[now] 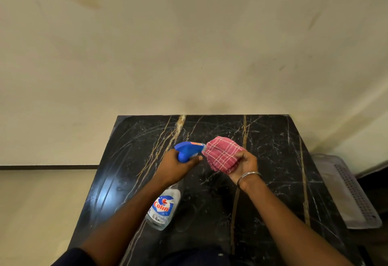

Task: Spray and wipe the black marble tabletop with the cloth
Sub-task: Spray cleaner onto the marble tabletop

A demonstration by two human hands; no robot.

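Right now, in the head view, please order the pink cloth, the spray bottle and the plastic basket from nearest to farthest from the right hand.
1. pink cloth: held in the right hand itself.
2. spray bottle: just left of it, held by the left hand, nozzle near the cloth.
3. plastic basket: far right, past the tabletop edge.

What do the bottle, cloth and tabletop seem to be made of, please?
Bottle: clear plastic, probably; see-through body, glossy blue trigger head. Cloth: soft woven cotton-like fabric, pink with white checks. Tabletop: polished black marble, veined gold and white, reflecting light.
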